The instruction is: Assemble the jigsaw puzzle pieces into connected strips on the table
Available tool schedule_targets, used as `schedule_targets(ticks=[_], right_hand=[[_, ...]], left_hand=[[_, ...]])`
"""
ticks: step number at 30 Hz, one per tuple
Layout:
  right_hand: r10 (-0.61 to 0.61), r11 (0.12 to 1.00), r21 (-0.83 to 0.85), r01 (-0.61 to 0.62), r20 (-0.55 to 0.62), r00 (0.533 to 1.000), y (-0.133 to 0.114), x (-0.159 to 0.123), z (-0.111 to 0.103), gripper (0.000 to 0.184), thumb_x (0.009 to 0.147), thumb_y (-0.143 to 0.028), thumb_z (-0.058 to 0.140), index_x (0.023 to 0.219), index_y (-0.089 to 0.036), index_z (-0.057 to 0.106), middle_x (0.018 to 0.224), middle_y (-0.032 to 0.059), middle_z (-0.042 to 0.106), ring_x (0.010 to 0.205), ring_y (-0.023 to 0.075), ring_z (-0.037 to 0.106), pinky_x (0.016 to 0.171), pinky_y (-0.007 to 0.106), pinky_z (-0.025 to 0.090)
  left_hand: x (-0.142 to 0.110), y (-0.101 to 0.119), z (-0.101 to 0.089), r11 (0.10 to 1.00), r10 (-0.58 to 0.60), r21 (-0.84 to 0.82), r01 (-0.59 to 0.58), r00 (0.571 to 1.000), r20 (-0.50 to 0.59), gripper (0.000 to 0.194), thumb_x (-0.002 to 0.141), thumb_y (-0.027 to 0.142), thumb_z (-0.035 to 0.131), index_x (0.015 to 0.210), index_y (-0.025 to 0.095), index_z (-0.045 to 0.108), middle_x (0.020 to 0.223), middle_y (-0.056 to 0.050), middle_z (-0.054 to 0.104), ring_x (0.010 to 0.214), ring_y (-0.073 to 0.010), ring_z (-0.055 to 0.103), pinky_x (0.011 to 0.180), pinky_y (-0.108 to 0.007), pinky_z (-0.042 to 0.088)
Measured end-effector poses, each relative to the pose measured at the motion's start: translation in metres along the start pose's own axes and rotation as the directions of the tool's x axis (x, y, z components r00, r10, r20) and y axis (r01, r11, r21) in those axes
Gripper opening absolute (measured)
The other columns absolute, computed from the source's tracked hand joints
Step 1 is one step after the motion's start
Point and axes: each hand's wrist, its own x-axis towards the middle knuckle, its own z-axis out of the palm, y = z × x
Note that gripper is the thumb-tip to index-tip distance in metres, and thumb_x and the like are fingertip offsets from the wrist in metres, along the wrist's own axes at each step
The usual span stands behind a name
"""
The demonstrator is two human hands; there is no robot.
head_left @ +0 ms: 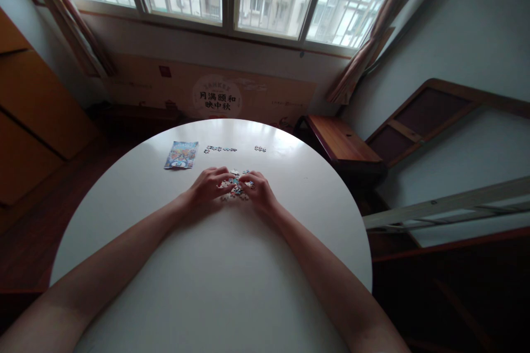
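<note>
Fingers [219,177] look half curled on the left hand [210,183] and right hand [259,188], can't tell if they're pinching anything. The jigsaw pile [237,191] sits between them on the white table [223,276]. Farther back: piece row [222,149], small cluster [260,149] right, picture sheet [181,155] left.

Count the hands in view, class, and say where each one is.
2. The left hand is at the left side of the pile of puzzle pieces on the white table; the right hand is at the pile's right side. Neither is hidden.
</note>
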Motion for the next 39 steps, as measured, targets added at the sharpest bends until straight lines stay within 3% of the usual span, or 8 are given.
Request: schedule_targets(ticks=[39], right_hand=[[-0.008,1.000,0.003,0.008,-0.006,1.000,0.0011,0.0004,0.0007,0.009,0.085,-0.021,0.061,0.082,-0.020,0.069,0.080,0.0025,0.063,0.081,0.0163,0.057,0.078,0.028,0.044]], left_hand=[[0.0002,0.0013,0.0005,0.999,0.032,-0.010,-0.032,0.999,-0.019,0.017,0.087,0.030,0.057,0.095,0.019,0.066,0.078,-0.002,0.063,0.063,-0.0106,0.057,0.063,-0.023,0.042]])
